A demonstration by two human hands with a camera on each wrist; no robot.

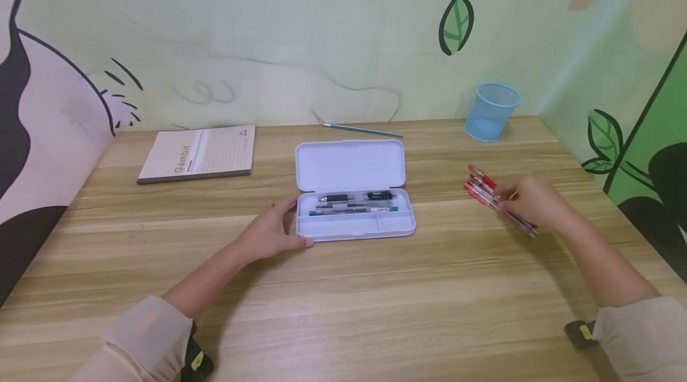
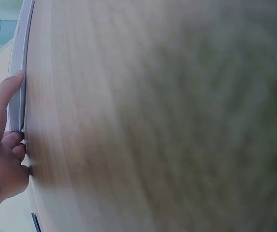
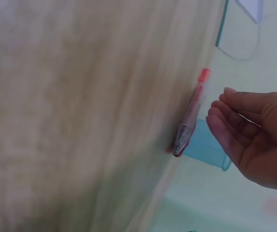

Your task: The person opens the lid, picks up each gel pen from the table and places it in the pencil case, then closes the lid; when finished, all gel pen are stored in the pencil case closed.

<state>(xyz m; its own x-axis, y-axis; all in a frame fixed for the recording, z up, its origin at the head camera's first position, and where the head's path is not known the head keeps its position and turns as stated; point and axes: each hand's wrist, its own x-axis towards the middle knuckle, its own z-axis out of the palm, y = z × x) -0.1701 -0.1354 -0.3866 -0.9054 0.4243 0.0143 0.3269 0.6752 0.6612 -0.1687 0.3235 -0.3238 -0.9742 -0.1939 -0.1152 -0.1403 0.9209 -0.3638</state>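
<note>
R hand hides the middle of the red pens in head view, so exact no. unclear. R wrist cam has them end-on, overlapping. Pens in the case overlap too; count hard to get. L wrist view mostly blurred bench; only a sliver of the pencil case shows, & the L hand's lower fingers are partly tucked out of sight. Sleeves run off the bottom of head view.

L hand: thumb & index spread apart, thumb along the case's front L corner, fingers against its L end; can't tell how firmly. R hand: fingers bent loosely, thumb tip close to index, palm holding nothing; R wrist view has a gap btwn fingertips & pens. Red pens lie on bench, R of case, well apart from it, slanting.

Case is mid-bench, lid swung open to the far side, btwn tray & paintbrush. Pens sit in the long rear compartment; divided front section nearer the person. Blue cup upright at the back, beyond red pens. Notebook back L, flat.
</note>
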